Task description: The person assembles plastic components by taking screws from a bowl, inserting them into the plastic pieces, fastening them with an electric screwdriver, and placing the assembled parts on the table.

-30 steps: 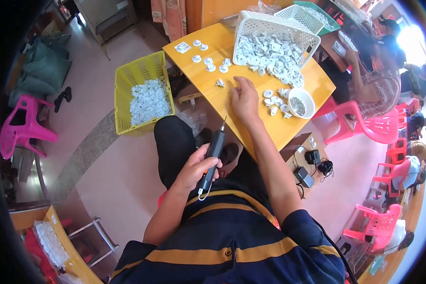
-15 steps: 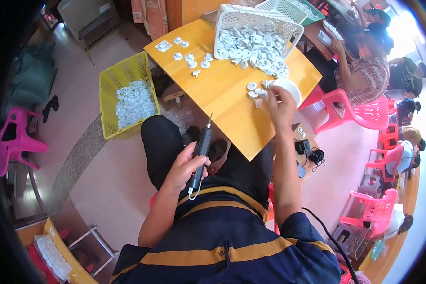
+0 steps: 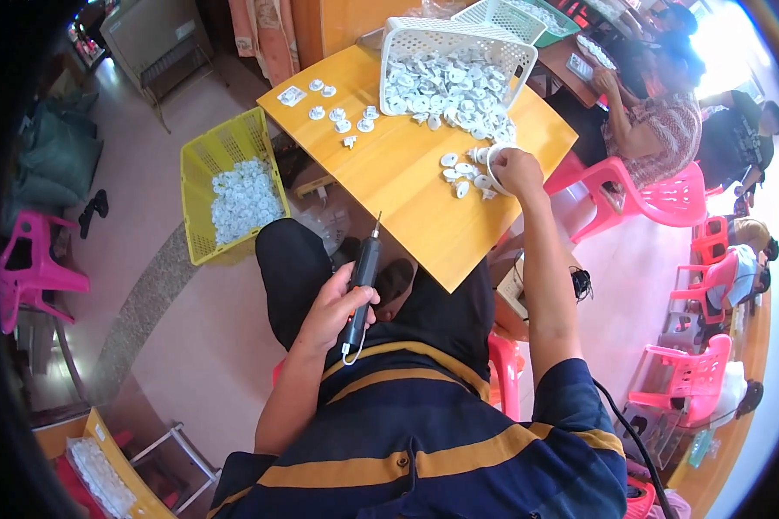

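1. Left hand [image 3: 342,303]: fingers wrapped around black electric screwdriver [image 3: 366,264], held above the lap. Bit points forward, by the near-left edge of the surface [image 3: 407,190]; white cord at tool's rear end.
2. Right hand [image 3: 521,173]: at the white bowl [image 3: 492,169], covering most of it; fingers bent at/over rim. Can't tell if they're gripping anything; contents hidden.
3. Bowl: on the surface, near its right edge.
4. Loose white parts [image 3: 463,182]: small cluster on surface, just left of bowl.
5. White basket [image 3: 459,35]: far side of surface, tipped toward person; heap of white parts [image 3: 446,91] inside, spilling from its mouth toward bowl.
6. Spaced-out white parts [image 3: 339,114]: left part of surface, near a flat square piece [image 3: 292,96] by the corner.
7. Yellow crate [image 3: 195,199]: left of surface, lower down, holds many white pieces [image 3: 244,203].
8. Another person [image 3: 673,138]: right side, seated on pink chair [image 3: 671,201].
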